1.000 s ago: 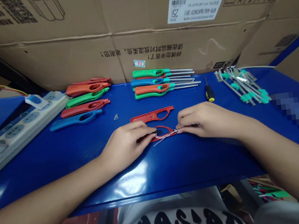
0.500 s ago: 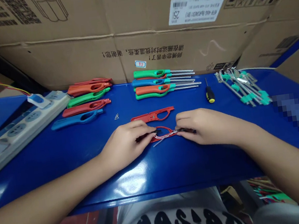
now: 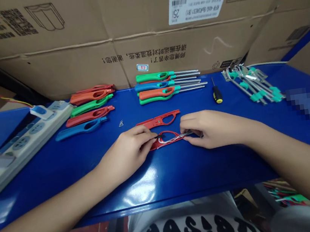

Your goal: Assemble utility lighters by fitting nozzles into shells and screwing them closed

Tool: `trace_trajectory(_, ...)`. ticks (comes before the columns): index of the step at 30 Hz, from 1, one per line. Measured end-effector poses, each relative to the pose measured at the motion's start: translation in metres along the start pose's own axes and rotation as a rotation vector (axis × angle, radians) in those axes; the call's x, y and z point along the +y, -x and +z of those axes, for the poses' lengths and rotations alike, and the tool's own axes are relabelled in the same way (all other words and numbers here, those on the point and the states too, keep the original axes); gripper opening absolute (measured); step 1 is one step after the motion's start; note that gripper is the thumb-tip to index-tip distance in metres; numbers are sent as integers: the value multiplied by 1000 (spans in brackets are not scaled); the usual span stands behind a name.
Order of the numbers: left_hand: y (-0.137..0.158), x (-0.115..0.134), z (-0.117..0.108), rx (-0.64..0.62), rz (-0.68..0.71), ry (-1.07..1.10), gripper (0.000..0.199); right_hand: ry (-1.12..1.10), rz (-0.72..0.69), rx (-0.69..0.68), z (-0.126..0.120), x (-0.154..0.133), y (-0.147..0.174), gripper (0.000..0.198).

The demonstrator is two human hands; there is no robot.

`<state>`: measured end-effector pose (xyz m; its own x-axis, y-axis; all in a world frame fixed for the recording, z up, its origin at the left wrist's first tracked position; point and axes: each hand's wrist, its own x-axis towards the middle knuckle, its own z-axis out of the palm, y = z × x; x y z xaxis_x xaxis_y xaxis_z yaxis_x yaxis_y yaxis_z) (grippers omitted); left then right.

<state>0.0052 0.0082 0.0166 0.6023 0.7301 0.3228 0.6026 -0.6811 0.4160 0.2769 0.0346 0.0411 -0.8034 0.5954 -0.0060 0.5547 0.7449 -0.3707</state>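
Observation:
My left hand (image 3: 133, 149) is closed in a pinch on a small black part (image 3: 161, 135) at the handle end of an open red lighter shell half (image 3: 168, 132). Thin white wires (image 3: 165, 141) run along the shell from the black part toward my right hand (image 3: 206, 129). That hand is pinched on a thin metal piece (image 3: 187, 133) at the shell's narrow end; its exact kind is hidden by the fingers. Just beyond lies the other red shell half (image 3: 155, 121), inner side up, touched by neither hand's fingertips.
Coloured lighter shells (image 3: 91, 117) lie at the left, beside a power strip (image 3: 29, 138). Finished-looking lighters (image 3: 157, 87) are stacked in the middle back. Small screws (image 3: 121, 123), a screwdriver (image 3: 216, 93) and metal tubes with teal ends (image 3: 253, 84) also lie there. A cardboard wall (image 3: 144, 37) stands behind.
The loose wire end or thin tube that stuck out toward me now lies closer along the shell. My left hand has shifted slightly left; both hands keep their pinch. The view has tilted slightly.

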Motion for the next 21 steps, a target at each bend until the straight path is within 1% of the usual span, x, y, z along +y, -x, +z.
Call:
trace_trajectory(4,1,2,-2,-1,7,-10,17,-12,-1,6,0,1,0,3)
trace_trajectory(7,4,3,-1,-7,27,-60,20,-9,1,5,1,1,0,4)
trace_trajectory(12,7,3,2,-40,43,-214,24,5,-8,-4,1,2,-1,4)
trace_trajectory(15,6,5,1,-74,76,-296,27,-1,-11,0,2,2,-1,4)
trace_trajectory(18,5,13,-1,-121,100,-407,32,-3,-11,8,2,2,-1,3)
trace_trajectory(21,5,22,-4,-177,100,-511,32,-4,-12,14,2,3,0,2)
